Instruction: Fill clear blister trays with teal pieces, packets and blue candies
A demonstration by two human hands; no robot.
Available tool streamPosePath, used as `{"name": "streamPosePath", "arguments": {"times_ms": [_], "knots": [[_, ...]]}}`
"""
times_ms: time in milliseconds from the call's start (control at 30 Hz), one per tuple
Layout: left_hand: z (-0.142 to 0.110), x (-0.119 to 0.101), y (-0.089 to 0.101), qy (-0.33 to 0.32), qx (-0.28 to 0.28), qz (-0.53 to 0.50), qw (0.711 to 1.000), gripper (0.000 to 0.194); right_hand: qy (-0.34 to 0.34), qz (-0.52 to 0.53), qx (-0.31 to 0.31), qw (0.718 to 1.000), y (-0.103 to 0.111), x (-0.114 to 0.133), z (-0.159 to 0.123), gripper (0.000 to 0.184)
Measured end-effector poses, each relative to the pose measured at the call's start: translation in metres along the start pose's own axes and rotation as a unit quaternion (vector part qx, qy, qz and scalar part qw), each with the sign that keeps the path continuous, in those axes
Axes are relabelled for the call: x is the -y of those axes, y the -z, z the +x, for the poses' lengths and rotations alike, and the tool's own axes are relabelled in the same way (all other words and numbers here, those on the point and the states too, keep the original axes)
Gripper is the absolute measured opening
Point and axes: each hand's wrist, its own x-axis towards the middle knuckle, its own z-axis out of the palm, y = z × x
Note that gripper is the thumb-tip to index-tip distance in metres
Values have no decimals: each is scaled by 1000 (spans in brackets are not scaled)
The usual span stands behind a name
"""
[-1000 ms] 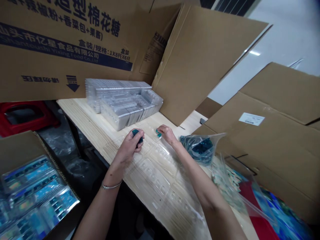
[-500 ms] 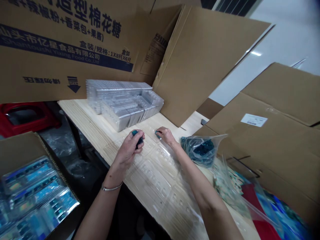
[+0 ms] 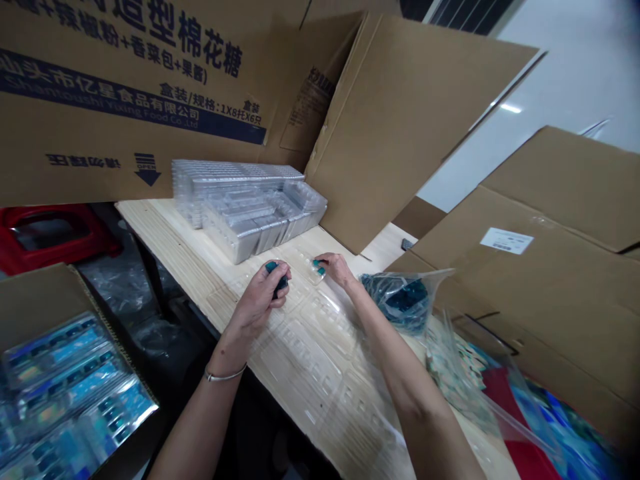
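- Teal pieces (image 3: 280, 287): a clump in the left hand (image 3: 260, 293), over the desk (image 3: 190, 257), near its front edge; a small pair (image 3: 321, 271) at the right fingertips, farther in from that edge.
- Left fingers: curled in tight round the clump, thumb over the top, teal and dark parts poking out.
- Right hand (image 3: 337, 269): thumb and forefinger close together, right at the pair; can't tell if pinching or just touching. Other fingers partly hidden.
- Trays (image 3: 303, 357): clear, shallow, laid flat side by side along the front edge; thin, outlines hard to read. Right fingertips and the pair are over one of them.
- Tray stack (image 3: 250, 220): clear plastic, nested, toward the left corner of the desk, beyond the left hand.
- Teal bag (image 3: 400, 300): clear, mouth open, more teal inside, on the desk just beside the right forearm.
- Pale bag (image 3: 455, 380): clear, pale green pieces inside, right part of the desk, nearer the person than the teal bag.
- Open box (image 3: 37, 283): off the desk, lower left, holds shiny blue packs (image 3: 75, 360).
- Printed carton (image 3: 210, 133): behind the stack, flap (image 3: 415, 113) angled out.
- Plain carton (image 3: 550, 287): right, white label.
- Red stool (image 3: 93, 233): left of the desk.
- Bangle (image 3: 225, 377): left wrist.
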Motion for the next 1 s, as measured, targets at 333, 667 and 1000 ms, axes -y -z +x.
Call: {"name": "streamPosePath", "arguments": {"times_ms": [333, 667, 1000], "knots": [[-1, 0, 0, -4, 4, -3, 1000, 22, 25, 11, 27, 999, -7, 0, 2, 25], [6, 11, 2, -4, -9, -1, 1000, 25, 0, 50, -72, 996, 6, 34, -9, 19], [10, 21, 1, -55, -67, 237, 968, 15, 45, 249, -15, 967, 53, 158, -26, 17]]}}
